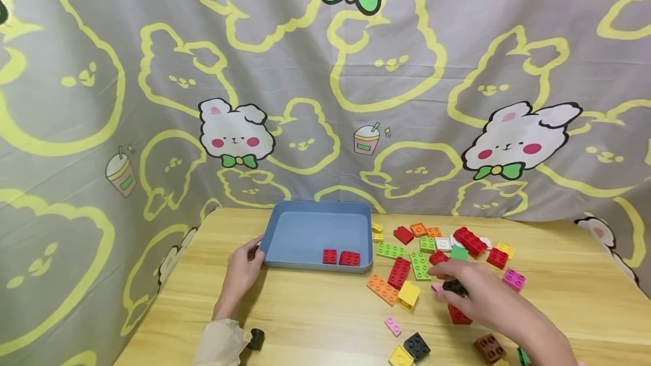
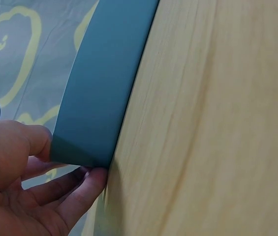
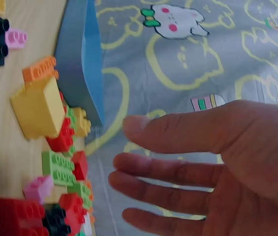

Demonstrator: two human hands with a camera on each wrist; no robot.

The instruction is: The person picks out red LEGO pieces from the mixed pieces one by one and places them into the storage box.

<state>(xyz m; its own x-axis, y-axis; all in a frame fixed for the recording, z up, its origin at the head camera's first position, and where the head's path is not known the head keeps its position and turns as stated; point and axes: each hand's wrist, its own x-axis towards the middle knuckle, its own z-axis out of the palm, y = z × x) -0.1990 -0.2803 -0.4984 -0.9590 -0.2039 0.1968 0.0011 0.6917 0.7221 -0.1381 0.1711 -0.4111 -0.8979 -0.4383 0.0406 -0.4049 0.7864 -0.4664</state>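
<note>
At the tray's left side, the left hand grips its near corner, thumb at the rim and fingers bent by the base, apparently steadying it. The tray is blue and sits flat on a wood table, before a patterned curtain. Inside, by the tray's front right corner, are two red bricks.

Right of the tray lie loose bricks in many colors. Light-green bricks sit just beside its right wall; an orange brick and a yellow brick lie a little nearer the viewer than its front right corner.

Farther right of the tray, the right hand hovers over the scatter, thumb spread away from nearly straight fingers, holding nothing. From the head view, a black brick shows between thumb and fingers.

The step in hand seems to be choosing a brick; the next move would call for lowering the right hand and pinching one without nudging its neighbors.
</note>
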